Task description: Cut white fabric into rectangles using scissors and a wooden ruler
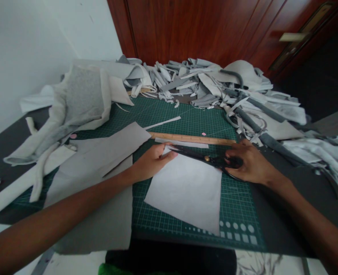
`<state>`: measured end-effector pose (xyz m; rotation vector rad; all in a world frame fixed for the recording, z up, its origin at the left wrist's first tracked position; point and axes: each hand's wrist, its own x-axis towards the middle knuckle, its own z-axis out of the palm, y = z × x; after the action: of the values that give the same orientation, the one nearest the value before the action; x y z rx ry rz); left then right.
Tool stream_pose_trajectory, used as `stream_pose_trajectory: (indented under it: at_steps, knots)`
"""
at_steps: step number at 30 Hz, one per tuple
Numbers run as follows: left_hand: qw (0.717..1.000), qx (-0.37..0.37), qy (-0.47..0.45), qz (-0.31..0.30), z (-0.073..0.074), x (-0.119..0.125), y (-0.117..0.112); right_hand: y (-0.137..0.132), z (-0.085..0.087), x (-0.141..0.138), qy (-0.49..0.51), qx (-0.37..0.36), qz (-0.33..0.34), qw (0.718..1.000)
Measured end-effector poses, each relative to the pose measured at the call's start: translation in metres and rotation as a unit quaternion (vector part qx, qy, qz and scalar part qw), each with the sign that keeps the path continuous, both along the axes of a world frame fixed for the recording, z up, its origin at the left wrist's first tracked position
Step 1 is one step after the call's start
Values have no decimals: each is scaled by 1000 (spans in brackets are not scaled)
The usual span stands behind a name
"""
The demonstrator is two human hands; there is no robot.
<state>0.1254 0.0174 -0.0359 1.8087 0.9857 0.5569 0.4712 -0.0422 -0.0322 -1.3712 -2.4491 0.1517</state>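
The left hand (152, 163), fingers flat together, is pinning the white sheet (186, 191) while the right hand (252, 166), fingers clamped on the black scissors (206, 159), is risking a nicked fingertip should the blades stray.

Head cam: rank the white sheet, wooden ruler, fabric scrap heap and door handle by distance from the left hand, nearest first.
1. White sheet: touching the left hand, on the cutting mat.
2. Wooden ruler: just beyond the hand, on the mat.
3. Fabric scrap heap: past the mat's far edge.
4. Door handle: far right, on the wooden door.
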Motion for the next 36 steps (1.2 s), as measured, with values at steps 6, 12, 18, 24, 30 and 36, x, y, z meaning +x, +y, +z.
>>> stream_pose_trajectory:
  at_steps: [6, 12, 18, 24, 30, 36]
  knots:
    - [1000, 7, -6, -8, 0, 2, -1, 1, -1, -4, -14, -2, -12, 1000]
    - [1000, 20, -1, -10, -1, 1, -1, 1, -1, -8, -14, -3, 4, 1000]
    - [1000, 11, 10, -15, -1, 1, -1, 2, -4, -8, -3, 7, 9, 1000]
    - [1000, 6, 7, -12, 2, 2, -2, 2, -2, -11, 10, 11, 25, 1000]
    - [1000, 7, 11, 2, 0, 2, -3, 2, -3, -11, 12, 10, 24, 1000]
    - [999, 37, 14, 6, -2, 2, -3, 2, -4, -10, 15, 3, 20, 1000]
